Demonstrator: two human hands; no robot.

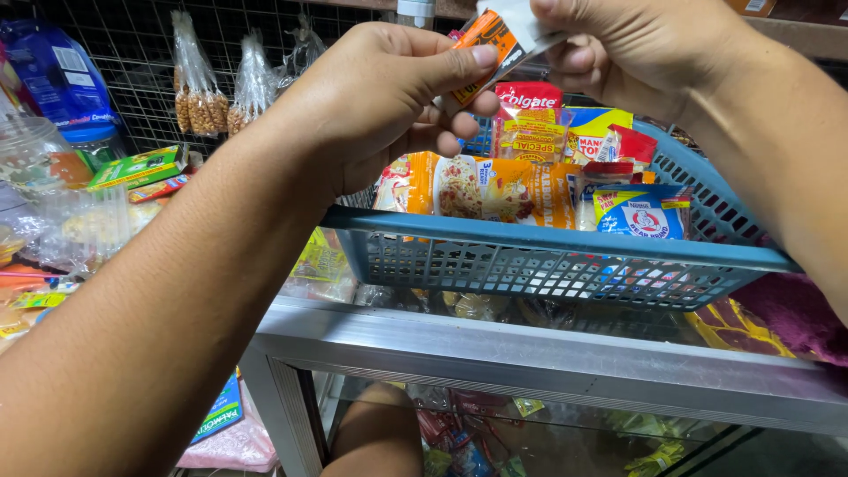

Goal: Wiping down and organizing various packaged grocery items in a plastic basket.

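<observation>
Two bare hands up at top of frame, both pinching one small orange-and-white foil sachet (495,40). Left hand (380,97) clamped on lower orange end, thumb over curled fingers. Right hand (636,44) gripping upper white end, partly cut off by frame edge. Sachet held in air above blue slotted plastic basket (548,256), not touching it. Likely very light, thin, floppy, slick film; crumples easily, so best taken by flat sealed edges, not the filled middle. Basket resting on glass-topped metal-framed counter (530,353), packed with goods: one red toothpaste box (528,95), one orange noodle packet (477,187), one blue-and-white milk sachet (643,212); other packets overlapping, exact count unclear. Three clear bags of nuts (199,88) hanging on wire rack at back left, a possible fourth unclear. One green flat box (137,168) on left shelf.
</observation>
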